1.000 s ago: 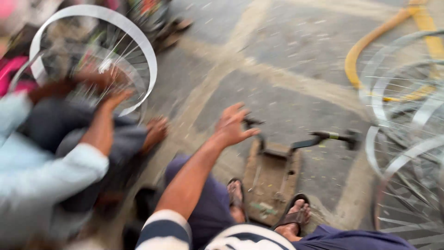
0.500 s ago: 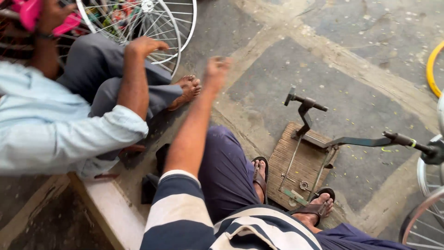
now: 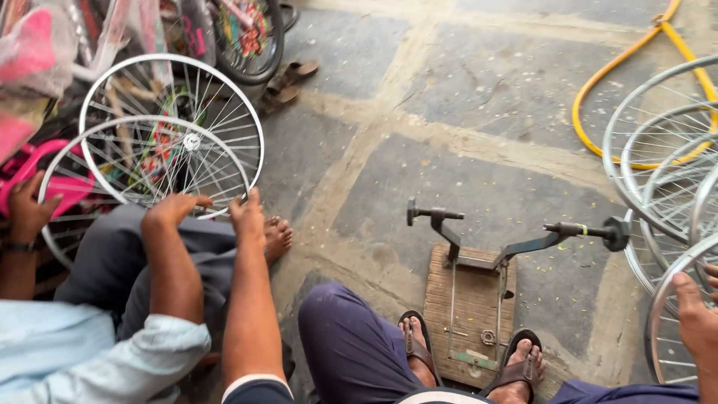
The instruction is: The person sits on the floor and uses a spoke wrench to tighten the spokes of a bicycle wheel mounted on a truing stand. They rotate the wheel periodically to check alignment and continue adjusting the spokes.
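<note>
Head view, left hand (image 3: pixel 247 213) grip on spoked wheel rim (image 3: pixel 224 150), fingers hidden, right hand (image 3: pixel 695 318) clamped on silver rim (image 3: pixel 662 299)

Two spoked wheels (image 3: pixel 161 138) lie left of the wooden stand (image 3: pixel 471 314), about four wheel rims (image 3: pixel 658 150) right of it, one yellow hoop (image 3: pixel 636 60) beyond.

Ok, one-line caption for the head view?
Left hand reaches a spoked wheel; right hand grips a rim.
</note>
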